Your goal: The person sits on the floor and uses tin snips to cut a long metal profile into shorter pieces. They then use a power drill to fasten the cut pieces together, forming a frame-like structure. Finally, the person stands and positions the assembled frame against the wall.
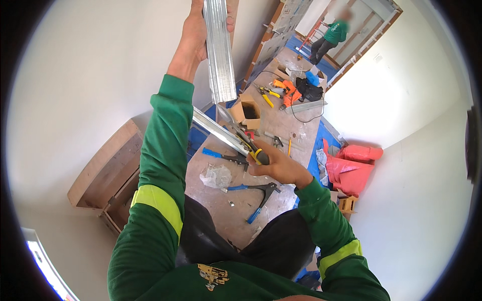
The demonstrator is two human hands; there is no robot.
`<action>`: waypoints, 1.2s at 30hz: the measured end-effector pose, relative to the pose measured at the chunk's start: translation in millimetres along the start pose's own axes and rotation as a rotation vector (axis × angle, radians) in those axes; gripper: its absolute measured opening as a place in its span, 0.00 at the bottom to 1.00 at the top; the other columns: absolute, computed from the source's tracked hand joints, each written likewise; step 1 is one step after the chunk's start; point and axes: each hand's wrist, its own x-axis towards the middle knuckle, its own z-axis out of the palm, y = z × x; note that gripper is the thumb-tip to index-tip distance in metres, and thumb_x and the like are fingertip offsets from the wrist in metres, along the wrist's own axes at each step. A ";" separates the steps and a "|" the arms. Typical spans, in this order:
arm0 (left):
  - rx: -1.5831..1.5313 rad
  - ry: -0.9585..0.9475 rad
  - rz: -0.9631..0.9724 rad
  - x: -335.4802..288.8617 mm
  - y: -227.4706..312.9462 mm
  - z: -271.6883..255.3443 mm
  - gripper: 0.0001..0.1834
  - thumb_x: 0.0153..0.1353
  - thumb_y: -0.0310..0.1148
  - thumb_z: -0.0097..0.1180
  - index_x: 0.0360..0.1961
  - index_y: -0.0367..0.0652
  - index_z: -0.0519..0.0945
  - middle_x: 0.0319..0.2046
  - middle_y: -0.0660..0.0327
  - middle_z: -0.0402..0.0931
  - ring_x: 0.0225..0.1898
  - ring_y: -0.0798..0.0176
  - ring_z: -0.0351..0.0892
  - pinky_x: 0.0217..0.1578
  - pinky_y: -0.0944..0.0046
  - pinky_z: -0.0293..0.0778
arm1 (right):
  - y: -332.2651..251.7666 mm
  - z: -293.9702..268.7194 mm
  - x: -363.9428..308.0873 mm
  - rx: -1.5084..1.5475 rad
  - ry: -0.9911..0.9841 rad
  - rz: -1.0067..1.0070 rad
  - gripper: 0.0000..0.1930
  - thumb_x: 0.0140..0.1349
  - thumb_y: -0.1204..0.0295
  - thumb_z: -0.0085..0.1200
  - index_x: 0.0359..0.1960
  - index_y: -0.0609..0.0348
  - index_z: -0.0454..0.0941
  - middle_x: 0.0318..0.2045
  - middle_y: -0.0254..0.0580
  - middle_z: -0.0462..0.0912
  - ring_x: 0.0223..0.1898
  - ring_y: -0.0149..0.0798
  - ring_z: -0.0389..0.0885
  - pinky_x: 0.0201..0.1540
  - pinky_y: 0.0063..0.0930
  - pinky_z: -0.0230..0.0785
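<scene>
My left hand (194, 32) is raised at the top of the view, its fingers wrapped round a ribbed galvanised metal channel (219, 55). The channel hangs down from the hand with its cut end lowest. My right hand (278, 165) is closed on the dark, yellow-trimmed handles of tin snips (243, 131). Their blades point up and left, just below the channel's end. A second narrow metal strip (215, 127) slants alongside the snips to my right hand; whether the fingers touch it I cannot tell.
On the work board below lie a blue-handled riveter (258, 193), crumpled plastic (216, 176), an open cardboard box (246, 111), yellow-handled snips (268, 96) and an orange power tool (288, 93). A wooden cabinet (108, 170) stands left, red sheeting (349, 168) right. Another person (334, 35) is far off.
</scene>
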 end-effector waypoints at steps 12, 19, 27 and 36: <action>-0.100 0.023 0.157 -0.6 6.9 -8.0 0.42 0.86 0.68 0.30 0.68 0.38 0.76 0.42 0.55 0.79 0.34 0.59 0.81 0.36 0.57 0.85 | -11.2 11.3 3.1 0.036 0.053 -0.044 0.35 0.67 0.70 0.73 0.73 0.61 0.70 0.56 0.37 0.81 0.61 0.36 0.78 0.69 0.35 0.68; -0.137 0.037 0.108 1.6 7.0 -5.4 0.41 0.85 0.69 0.31 0.62 0.40 0.80 0.36 0.56 0.80 0.30 0.58 0.82 0.32 0.57 0.85 | -17.2 16.1 5.4 0.015 0.059 -0.056 0.43 0.67 0.68 0.72 0.80 0.64 0.64 0.55 0.42 0.83 0.57 0.39 0.80 0.66 0.35 0.71; -0.099 0.029 0.041 -4.4 12.5 -1.9 0.45 0.84 0.71 0.29 0.50 0.36 0.81 0.25 0.57 0.78 0.25 0.59 0.80 0.28 0.59 0.83 | -18.3 21.8 5.9 0.074 0.090 0.000 0.44 0.68 0.68 0.71 0.82 0.66 0.61 0.55 0.41 0.83 0.58 0.37 0.80 0.66 0.33 0.71; -0.130 0.073 0.141 -5.3 17.3 -3.6 0.41 0.85 0.69 0.32 0.59 0.39 0.79 0.33 0.57 0.78 0.27 0.61 0.81 0.28 0.60 0.84 | -20.6 22.0 5.1 0.119 0.070 -0.012 0.45 0.68 0.67 0.71 0.83 0.64 0.61 0.55 0.40 0.83 0.59 0.38 0.80 0.67 0.33 0.71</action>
